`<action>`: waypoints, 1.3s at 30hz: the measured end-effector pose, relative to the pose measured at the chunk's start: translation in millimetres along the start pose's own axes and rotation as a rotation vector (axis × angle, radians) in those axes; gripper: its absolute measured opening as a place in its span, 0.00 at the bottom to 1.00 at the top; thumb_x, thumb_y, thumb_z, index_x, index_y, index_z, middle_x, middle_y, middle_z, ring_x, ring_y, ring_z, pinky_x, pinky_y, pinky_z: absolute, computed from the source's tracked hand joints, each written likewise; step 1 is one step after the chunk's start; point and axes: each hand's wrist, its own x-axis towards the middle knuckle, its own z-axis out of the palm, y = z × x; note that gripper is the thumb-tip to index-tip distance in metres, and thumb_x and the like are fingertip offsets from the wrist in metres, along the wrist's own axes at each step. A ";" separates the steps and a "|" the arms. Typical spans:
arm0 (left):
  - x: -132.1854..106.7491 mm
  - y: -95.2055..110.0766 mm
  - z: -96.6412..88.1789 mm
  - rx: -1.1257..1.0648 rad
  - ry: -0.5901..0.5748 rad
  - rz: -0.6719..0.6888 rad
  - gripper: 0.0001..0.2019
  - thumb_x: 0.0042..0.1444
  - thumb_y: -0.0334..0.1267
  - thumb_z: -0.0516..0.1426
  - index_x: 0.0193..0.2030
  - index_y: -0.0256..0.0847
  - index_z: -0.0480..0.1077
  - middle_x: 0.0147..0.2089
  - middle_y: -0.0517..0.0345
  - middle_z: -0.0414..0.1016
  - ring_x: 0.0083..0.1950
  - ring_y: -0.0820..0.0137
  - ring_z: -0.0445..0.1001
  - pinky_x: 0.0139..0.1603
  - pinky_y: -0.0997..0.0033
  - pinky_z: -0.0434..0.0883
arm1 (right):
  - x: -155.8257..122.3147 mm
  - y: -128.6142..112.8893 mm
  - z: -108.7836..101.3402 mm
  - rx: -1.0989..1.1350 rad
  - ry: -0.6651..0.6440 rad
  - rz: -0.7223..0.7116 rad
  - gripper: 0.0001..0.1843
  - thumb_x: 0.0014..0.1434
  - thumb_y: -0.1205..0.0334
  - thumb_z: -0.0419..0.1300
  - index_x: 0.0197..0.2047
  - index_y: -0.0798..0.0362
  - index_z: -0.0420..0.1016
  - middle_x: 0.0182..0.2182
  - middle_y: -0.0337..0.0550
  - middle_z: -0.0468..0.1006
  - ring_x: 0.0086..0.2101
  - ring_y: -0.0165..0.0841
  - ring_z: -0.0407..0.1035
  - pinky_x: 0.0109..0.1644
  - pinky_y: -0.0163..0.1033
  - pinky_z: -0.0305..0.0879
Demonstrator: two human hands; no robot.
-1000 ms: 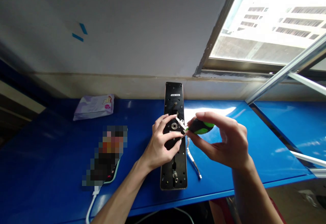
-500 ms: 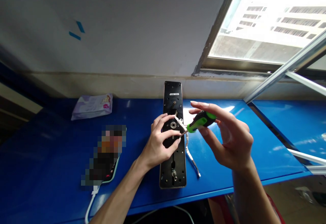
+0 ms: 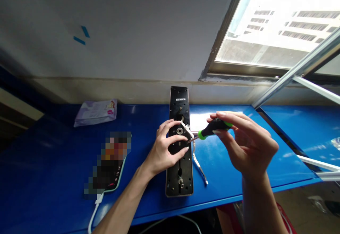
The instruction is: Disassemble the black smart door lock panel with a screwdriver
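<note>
On the blue table a long black lock plate (image 3: pixel 180 102) lies lengthwise, with a round metal spindle socket (image 3: pixel 180 131) in the middle and metal posts near its ends. My left hand (image 3: pixel 164 147) rests on the plate, fingers bent and spread, thumb and index finger apart beside the screwdriver tip. My right hand (image 3: pixel 249 145) grips a green and black screwdriver (image 3: pixel 214 127), tilted, its shaft pointing down-left to the plate's right edge. Whether the tip sits on a screw is too small to tell. A white-wrapped cable (image 3: pixel 194 156) with a connector trails off the plate's right side.
Left of the plate lies a phone (image 3: pixel 108 165), blurred out, with a white charging cable (image 3: pixel 92 212). A purple-white packet (image 3: pixel 95 112) lies at the back near the wall. A metal frame (image 3: pixel 278 85) stands at the right by the window (image 3: pixel 265 46).
My right hand has shifted slightly right and the screwdriver handle has turned. My left thumb and index finger have parted a little from around the shaft tip.
</note>
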 end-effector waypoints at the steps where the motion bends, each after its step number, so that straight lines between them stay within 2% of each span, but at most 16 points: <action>1: 0.0 -0.2 -0.1 -0.001 0.002 0.000 0.09 0.55 0.34 0.69 0.43 0.48 0.82 0.68 0.51 0.70 0.73 0.49 0.62 0.72 0.38 0.66 | 0.1 0.6 -0.5 -0.030 0.035 -0.015 0.27 0.57 0.74 0.72 0.58 0.41 0.82 0.45 0.43 0.85 0.40 0.39 0.81 0.40 0.46 0.82; 4: -0.2 -0.9 0.1 0.001 0.005 -0.002 0.10 0.55 0.35 0.69 0.44 0.48 0.82 0.68 0.51 0.70 0.73 0.49 0.62 0.72 0.38 0.66 | 1.0 1.2 -2.4 -0.073 0.016 -0.032 0.26 0.59 0.70 0.71 0.58 0.40 0.82 0.43 0.42 0.83 0.38 0.36 0.79 0.37 0.43 0.80; 8: -1.1 -2.1 1.1 0.000 0.004 -0.006 0.09 0.55 0.35 0.69 0.44 0.48 0.82 0.68 0.51 0.70 0.74 0.49 0.62 0.73 0.38 0.66 | 0.6 -2.2 -3.4 0.057 -0.128 0.037 0.28 0.69 0.73 0.58 0.68 0.43 0.73 0.58 0.47 0.81 0.55 0.45 0.78 0.56 0.56 0.79; 10: -1.5 -2.6 1.8 -0.004 0.006 -0.003 0.09 0.56 0.35 0.69 0.44 0.49 0.82 0.68 0.52 0.69 0.74 0.50 0.61 0.73 0.38 0.66 | 0.6 -4.1 -2.7 0.058 -0.109 0.022 0.29 0.65 0.74 0.63 0.66 0.41 0.75 0.55 0.46 0.83 0.50 0.44 0.80 0.52 0.54 0.81; 12: -1.8 -2.7 2.4 -0.009 0.010 0.000 0.09 0.56 0.35 0.69 0.44 0.48 0.82 0.68 0.51 0.69 0.74 0.50 0.61 0.73 0.38 0.65 | 1.6 -5.2 -1.7 -0.015 -0.031 -0.005 0.29 0.58 0.73 0.72 0.60 0.39 0.81 0.44 0.42 0.83 0.40 0.38 0.79 0.41 0.46 0.80; 14: -2.1 -2.6 2.8 -0.014 0.014 0.003 0.09 0.56 0.35 0.69 0.44 0.47 0.82 0.68 0.50 0.69 0.74 0.50 0.60 0.74 0.39 0.65 | 3.4 -5.6 -0.9 -0.089 -0.003 -0.008 0.28 0.57 0.71 0.73 0.58 0.38 0.82 0.40 0.41 0.80 0.37 0.35 0.76 0.37 0.42 0.77; 17: -2.3 -2.5 2.9 -0.019 0.012 0.004 0.09 0.57 0.35 0.69 0.45 0.46 0.82 0.69 0.50 0.68 0.74 0.50 0.60 0.74 0.38 0.65 | 5.6 -5.7 -0.4 -0.068 -0.096 0.032 0.25 0.68 0.70 0.61 0.64 0.40 0.77 0.52 0.46 0.81 0.50 0.40 0.77 0.51 0.49 0.79; 19: -2.3 -2.6 2.9 -0.019 0.008 0.004 0.10 0.57 0.35 0.69 0.46 0.46 0.82 0.69 0.50 0.67 0.74 0.50 0.60 0.74 0.38 0.64 | 5.8 -5.7 0.1 0.034 -0.137 0.063 0.27 0.70 0.73 0.57 0.66 0.41 0.75 0.59 0.47 0.80 0.55 0.43 0.77 0.58 0.55 0.77; 22: -1.9 -2.8 3.1 -0.016 0.003 0.002 0.10 0.57 0.35 0.69 0.46 0.47 0.82 0.69 0.50 0.67 0.74 0.50 0.60 0.75 0.39 0.64 | 4.9 -5.8 1.3 0.062 -0.054 0.041 0.27 0.63 0.73 0.67 0.61 0.39 0.80 0.48 0.42 0.84 0.44 0.39 0.80 0.45 0.48 0.80; 25: -1.6 -2.7 3.4 -0.016 0.007 0.005 0.10 0.57 0.35 0.69 0.46 0.46 0.82 0.69 0.50 0.67 0.74 0.50 0.60 0.74 0.39 0.65 | 5.0 -6.3 1.2 -0.081 0.008 0.012 0.24 0.59 0.69 0.73 0.56 0.38 0.83 0.37 0.40 0.79 0.37 0.35 0.75 0.36 0.43 0.75; 28: -2.0 -3.0 3.7 -0.018 0.006 0.001 0.10 0.56 0.35 0.69 0.46 0.46 0.81 0.69 0.50 0.67 0.74 0.50 0.60 0.74 0.38 0.65 | 5.5 -7.0 -0.5 -0.072 -0.096 0.058 0.25 0.69 0.68 0.61 0.66 0.40 0.75 0.55 0.47 0.79 0.52 0.41 0.76 0.52 0.51 0.77; 30: -2.5 -3.7 4.1 -0.017 0.002 -0.002 0.10 0.56 0.35 0.69 0.46 0.47 0.82 0.69 0.50 0.67 0.74 0.50 0.59 0.74 0.37 0.64 | 5.0 -7.0 -1.0 0.008 -0.158 0.080 0.28 0.70 0.72 0.57 0.69 0.41 0.71 0.63 0.47 0.76 0.59 0.43 0.74 0.61 0.56 0.74; 31: -2.7 -4.0 4.2 -0.015 0.000 -0.003 0.10 0.57 0.35 0.69 0.46 0.47 0.82 0.69 0.51 0.67 0.74 0.50 0.59 0.75 0.37 0.64 | 4.4 -6.8 -0.8 0.035 -0.145 0.073 0.28 0.69 0.73 0.58 0.68 0.41 0.72 0.62 0.46 0.78 0.58 0.43 0.76 0.60 0.55 0.75; 33: -2.8 -4.5 4.4 -0.009 0.000 -0.004 0.10 0.57 0.36 0.69 0.46 0.48 0.82 0.69 0.51 0.67 0.74 0.50 0.59 0.75 0.38 0.64 | 3.2 -6.2 0.3 0.021 -0.059 0.043 0.27 0.64 0.73 0.66 0.63 0.39 0.78 0.50 0.43 0.83 0.46 0.39 0.80 0.48 0.48 0.80; 36: -2.3 -4.3 4.2 -0.008 0.006 -0.003 0.10 0.57 0.36 0.69 0.46 0.47 0.82 0.69 0.51 0.68 0.74 0.50 0.60 0.74 0.38 0.65 | 2.8 -6.1 1.6 -0.083 0.032 0.001 0.26 0.58 0.70 0.73 0.57 0.38 0.82 0.38 0.39 0.79 0.36 0.34 0.75 0.36 0.42 0.75; 39: -1.8 -3.5 3.9 -0.012 0.002 -0.005 0.10 0.56 0.35 0.69 0.46 0.47 0.82 0.69 0.51 0.68 0.74 0.50 0.60 0.74 0.37 0.65 | 4.1 -6.6 1.3 -0.119 -0.045 0.028 0.24 0.68 0.68 0.63 0.64 0.41 0.77 0.55 0.47 0.80 0.51 0.40 0.77 0.50 0.49 0.77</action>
